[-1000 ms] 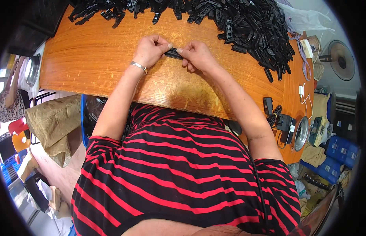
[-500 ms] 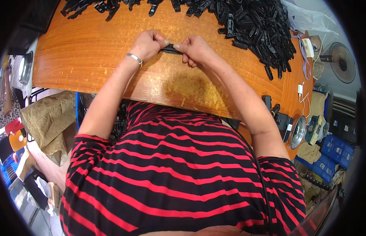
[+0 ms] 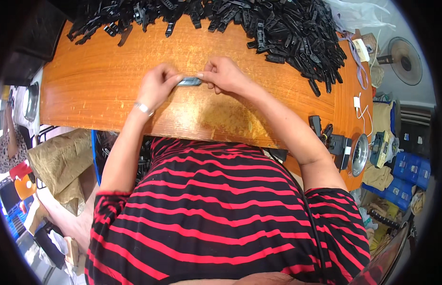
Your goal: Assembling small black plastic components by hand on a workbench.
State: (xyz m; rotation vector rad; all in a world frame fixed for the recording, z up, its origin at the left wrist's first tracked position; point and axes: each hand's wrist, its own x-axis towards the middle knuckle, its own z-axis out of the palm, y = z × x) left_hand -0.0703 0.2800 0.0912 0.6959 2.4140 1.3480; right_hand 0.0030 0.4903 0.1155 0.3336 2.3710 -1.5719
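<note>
Between my two hands, above the wooden table, is a small narrow black plastic piece, its upper face shining bluish-grey. My right hand pinches the piece's right end between thumb and fingers. At the other end, my left hand is closed on the piece with thumb and fingertips; motion smears its index finger slightly. Farther off lies a large pile of black plastic clip-like parts, similar in colour to the held piece. Their exact kind is too small to tell.
A metal bowl and a black boxy device sit by the right edge. A white cable and a grey strap lie farther up. Beyond stands a fan. Brown wrapping paper is at the left, with another person behind.
Both hands have come nearer to me with the plastic piece. It was dark before and now catches the light. The view has shifted a little, showing more of the pile.
</note>
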